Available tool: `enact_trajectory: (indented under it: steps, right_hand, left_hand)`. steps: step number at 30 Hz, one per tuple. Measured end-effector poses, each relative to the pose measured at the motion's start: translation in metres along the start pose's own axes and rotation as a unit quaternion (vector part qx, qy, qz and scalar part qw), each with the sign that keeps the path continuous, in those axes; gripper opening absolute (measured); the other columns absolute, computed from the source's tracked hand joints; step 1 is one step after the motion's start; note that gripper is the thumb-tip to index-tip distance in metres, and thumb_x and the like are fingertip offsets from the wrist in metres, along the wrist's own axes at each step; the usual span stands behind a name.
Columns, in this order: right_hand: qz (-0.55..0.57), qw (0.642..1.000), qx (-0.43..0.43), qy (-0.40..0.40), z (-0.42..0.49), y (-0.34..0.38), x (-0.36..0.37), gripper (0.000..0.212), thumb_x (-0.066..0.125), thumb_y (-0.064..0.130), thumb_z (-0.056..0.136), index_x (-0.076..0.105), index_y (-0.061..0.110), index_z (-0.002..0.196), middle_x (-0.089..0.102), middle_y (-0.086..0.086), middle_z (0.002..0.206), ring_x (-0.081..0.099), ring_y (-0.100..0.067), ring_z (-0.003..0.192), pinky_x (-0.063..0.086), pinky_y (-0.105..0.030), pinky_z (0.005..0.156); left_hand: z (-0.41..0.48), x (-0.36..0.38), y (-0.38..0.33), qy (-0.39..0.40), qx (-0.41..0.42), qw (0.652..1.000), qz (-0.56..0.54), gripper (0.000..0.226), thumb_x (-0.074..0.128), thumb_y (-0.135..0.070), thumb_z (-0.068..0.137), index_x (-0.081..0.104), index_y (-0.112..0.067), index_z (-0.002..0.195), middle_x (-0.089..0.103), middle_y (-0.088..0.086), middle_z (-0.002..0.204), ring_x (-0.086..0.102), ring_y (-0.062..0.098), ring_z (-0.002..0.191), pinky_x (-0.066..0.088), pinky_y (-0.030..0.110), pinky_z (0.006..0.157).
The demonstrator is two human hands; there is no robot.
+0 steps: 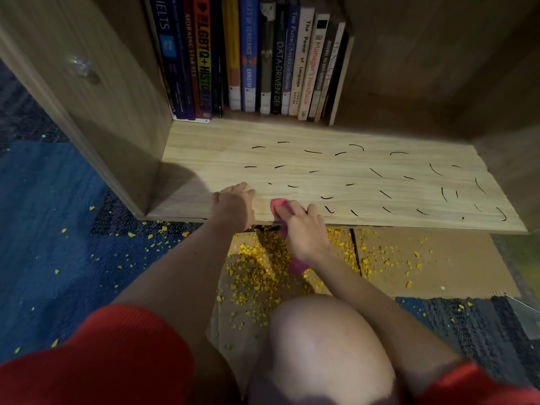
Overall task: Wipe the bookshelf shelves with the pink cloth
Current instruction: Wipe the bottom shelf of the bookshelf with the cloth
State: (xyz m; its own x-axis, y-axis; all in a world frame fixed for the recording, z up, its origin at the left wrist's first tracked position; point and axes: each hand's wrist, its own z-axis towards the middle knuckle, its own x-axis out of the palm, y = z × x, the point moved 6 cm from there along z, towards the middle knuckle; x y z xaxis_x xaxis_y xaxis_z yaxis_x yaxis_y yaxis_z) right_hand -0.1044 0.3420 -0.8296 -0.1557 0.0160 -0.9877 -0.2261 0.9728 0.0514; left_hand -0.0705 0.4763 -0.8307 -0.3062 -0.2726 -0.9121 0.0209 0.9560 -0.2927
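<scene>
The pink cloth (278,206), soft and light, is bunching under the right hand (304,229), whose grip is clamping it. The left hand (235,201), at 9 o'clock, is lying flat, fingers apart, on the shelf (350,171).

Both arms are bare from the lower frame edge to the wrists. The left hand (235,204) and right hand (301,226) carry no gloves, rings or watch. Red ribbed fabric (117,361) shows at lower left, with a second red patch at lower right. One knee (324,346) is uncovered.
</scene>
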Motion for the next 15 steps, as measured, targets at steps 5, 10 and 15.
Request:
enact_trajectory:
  steps: [5, 10, 15]
  right_hand:
    - [0.001, 0.998, 0.064, 0.016, 0.033, -0.004, -0.015, 0.051, 0.052, 0.006, 0.088, 0.039, 0.019, 0.136, 0.034, -0.002, 0.141, 0.033, -0.033, 0.123, 0.032, -0.041, 0.1]
    - [-0.02, 0.999, -0.022, 0.031, 0.044, 0.012, -0.013, 0.055, 0.051, 0.008, 0.089, 0.033, 0.018, 0.14, 0.031, -0.003, 0.142, 0.033, -0.033, 0.122, 0.033, -0.041, 0.098]
    - [-0.006, 0.999, 0.017, 0.032, 0.066, -0.002, -0.021, 0.039, 0.041, 0.022, 0.094, 0.042, 0.016, 0.133, 0.035, -0.004, 0.138, 0.035, -0.035, 0.12, 0.035, -0.042, 0.095]
  left_hand:
    - [0.008, -0.009, 0.009, -0.047, -0.022, 0.998, -0.018, 0.061, 0.054, -0.033, 0.093, 0.03, -0.015, 0.146, 0.025, 0.005, 0.153, 0.024, 0.022, 0.14, 0.022, 0.036, 0.112]
    - [0.014, 0.005, 0.018, 0.01, -0.033, 0.999, -0.038, 0.076, 0.06, -0.043, 0.088, 0.023, -0.016, 0.149, 0.012, 0.002, 0.158, 0.011, 0.019, 0.144, 0.018, 0.039, 0.116]
    - [0.022, 0.006, 0.019, 0.003, -0.026, 0.998, -0.059, 0.079, 0.066, -0.039, 0.084, 0.026, -0.013, 0.148, 0.016, 0.005, 0.157, 0.015, 0.021, 0.144, 0.02, 0.041, 0.116]
